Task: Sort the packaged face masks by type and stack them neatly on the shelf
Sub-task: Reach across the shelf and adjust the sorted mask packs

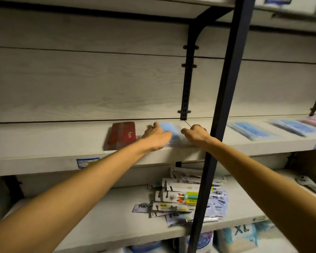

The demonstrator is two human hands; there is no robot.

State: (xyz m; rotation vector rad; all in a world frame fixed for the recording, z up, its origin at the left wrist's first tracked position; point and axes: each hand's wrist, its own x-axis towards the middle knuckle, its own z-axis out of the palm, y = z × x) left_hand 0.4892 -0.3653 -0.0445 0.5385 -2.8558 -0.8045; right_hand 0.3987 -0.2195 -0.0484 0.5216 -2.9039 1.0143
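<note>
Both hands flank blue mask pack: left hand flat, right hand curled.

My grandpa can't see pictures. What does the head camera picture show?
Two hands, left hand and right hand, rest on a blue mask pack on a pale shelf. A red pack lies left of it, more blue packs lie to the right.

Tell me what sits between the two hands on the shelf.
In the head view, a light blue mask pack lies between the left hand and right hand, both touching its sides.
</note>
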